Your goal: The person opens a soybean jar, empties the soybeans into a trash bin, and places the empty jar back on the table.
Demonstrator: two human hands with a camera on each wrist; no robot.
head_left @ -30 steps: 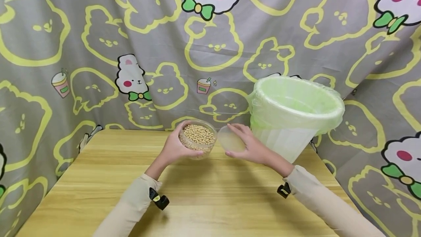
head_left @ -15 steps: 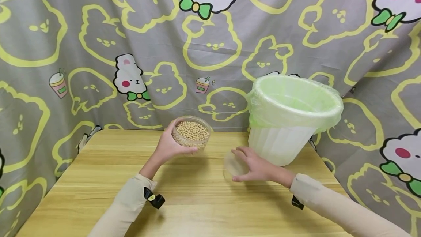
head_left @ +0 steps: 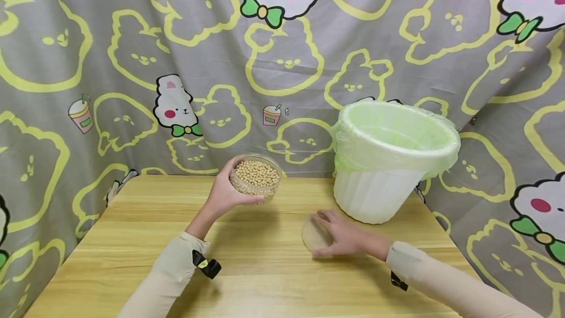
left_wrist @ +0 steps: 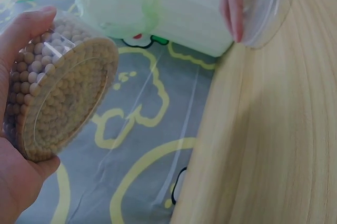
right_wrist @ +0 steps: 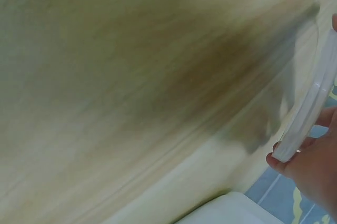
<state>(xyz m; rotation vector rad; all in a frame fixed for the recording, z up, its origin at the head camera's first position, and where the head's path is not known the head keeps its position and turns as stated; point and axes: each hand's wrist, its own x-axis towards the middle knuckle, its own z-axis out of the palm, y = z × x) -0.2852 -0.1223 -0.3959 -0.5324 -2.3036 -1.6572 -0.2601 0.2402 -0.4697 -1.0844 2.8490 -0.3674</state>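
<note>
Light wood-grain tabletop (head_left: 265,278), pale planks running left-right. Backdrop all round: grey curtain (head_left: 132,38) w/ yellow-outlined bears, white bears w/ green bows, small drink cups; no readable writing or brand seen.

At 1 o'clock on tabletop: white ribbed bin (head_left: 375,195), pale green liner bag (head_left: 397,131) folded over rim; far-right corner, just beyond right hand.

Left hand (head_left: 225,195) at 11 o'clock, lifted off tabletop, grip curled round clear tub (head_left: 256,178) full of tan beans (head_left: 257,173), lid off, tub tilted toward centre; thumb near rim in left wrist view.

Right hand (head_left: 342,234) at 1 o'clock, low on tabletop, fingers pinching edge of clear round lid (head_left: 314,234); lid against or just above wood, can't tell which. Lid btw tub and bin, well apart from tub.

Cream sleeves (head_left: 176,269), black clip at each wrist.
</note>
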